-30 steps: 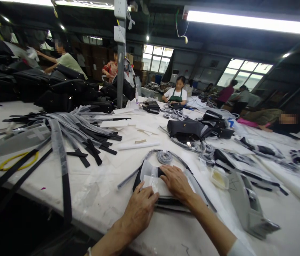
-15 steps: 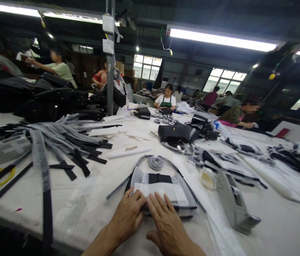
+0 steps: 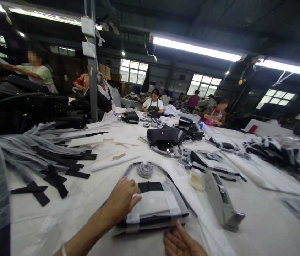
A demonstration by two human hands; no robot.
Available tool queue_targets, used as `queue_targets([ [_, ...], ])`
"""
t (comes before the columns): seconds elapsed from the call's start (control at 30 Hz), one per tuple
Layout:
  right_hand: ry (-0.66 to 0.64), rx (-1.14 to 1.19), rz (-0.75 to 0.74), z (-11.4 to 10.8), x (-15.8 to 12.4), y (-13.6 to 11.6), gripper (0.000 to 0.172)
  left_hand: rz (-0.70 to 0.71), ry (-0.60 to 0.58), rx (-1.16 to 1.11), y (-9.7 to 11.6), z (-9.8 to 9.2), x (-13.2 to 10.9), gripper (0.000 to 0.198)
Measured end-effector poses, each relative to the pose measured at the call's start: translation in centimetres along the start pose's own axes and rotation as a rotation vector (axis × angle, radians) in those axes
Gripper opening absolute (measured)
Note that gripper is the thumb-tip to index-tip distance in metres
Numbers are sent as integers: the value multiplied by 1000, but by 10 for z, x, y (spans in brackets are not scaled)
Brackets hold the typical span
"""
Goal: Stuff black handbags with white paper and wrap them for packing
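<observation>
Toward the near edge of the worktable (image 3: 128, 249), itself out of view, a paper-wrapped black bag (image 3: 155, 204) lies beneath your left hand (image 3: 124, 195), bent over its left side, seemingly steadying it. Your right hand (image 3: 179, 240) sits half-curled at its front; whether either grips cannot be told. Room runs left toward strips (image 3: 50, 154); a tape dispenser (image 3: 213, 199) bounds the right.

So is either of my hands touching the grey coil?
No, the grey coil lies apart, beyond both the left hand and the right hand.
</observation>
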State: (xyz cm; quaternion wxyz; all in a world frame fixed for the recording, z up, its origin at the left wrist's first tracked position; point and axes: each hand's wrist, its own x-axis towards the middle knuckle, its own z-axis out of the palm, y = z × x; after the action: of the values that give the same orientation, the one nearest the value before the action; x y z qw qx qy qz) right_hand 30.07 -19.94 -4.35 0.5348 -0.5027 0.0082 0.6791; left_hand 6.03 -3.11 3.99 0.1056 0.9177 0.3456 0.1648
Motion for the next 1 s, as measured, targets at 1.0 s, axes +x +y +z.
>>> queue_targets([
  [1.0, 152, 71, -619, 53, -16, -7, 67, -368, -29, 257, -26, -13, 164, 26],
])
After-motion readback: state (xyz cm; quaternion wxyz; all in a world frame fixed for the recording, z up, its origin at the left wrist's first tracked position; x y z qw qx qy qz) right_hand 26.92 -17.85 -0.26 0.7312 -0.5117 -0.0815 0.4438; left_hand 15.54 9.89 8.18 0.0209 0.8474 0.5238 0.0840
